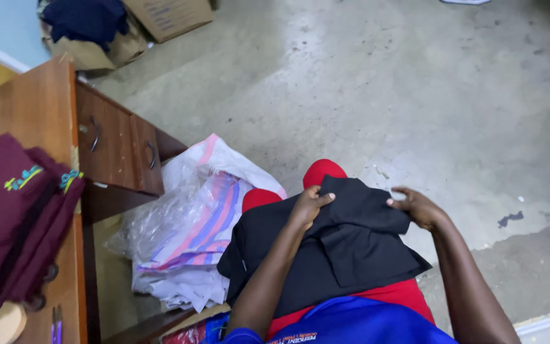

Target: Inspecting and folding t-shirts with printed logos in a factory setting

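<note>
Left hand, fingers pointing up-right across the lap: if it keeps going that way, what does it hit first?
Likely more of the black garment that the left hand rests on, then probably the right hand gripping its far edge. Depth is unclear; it might pass in front of that hand instead.

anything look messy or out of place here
Somewhat. A heap of white cloth and crumpled clear plastic lies loose on the floor beside the wooden desk. The black garment rests bunched on the lap under both hands.
</note>
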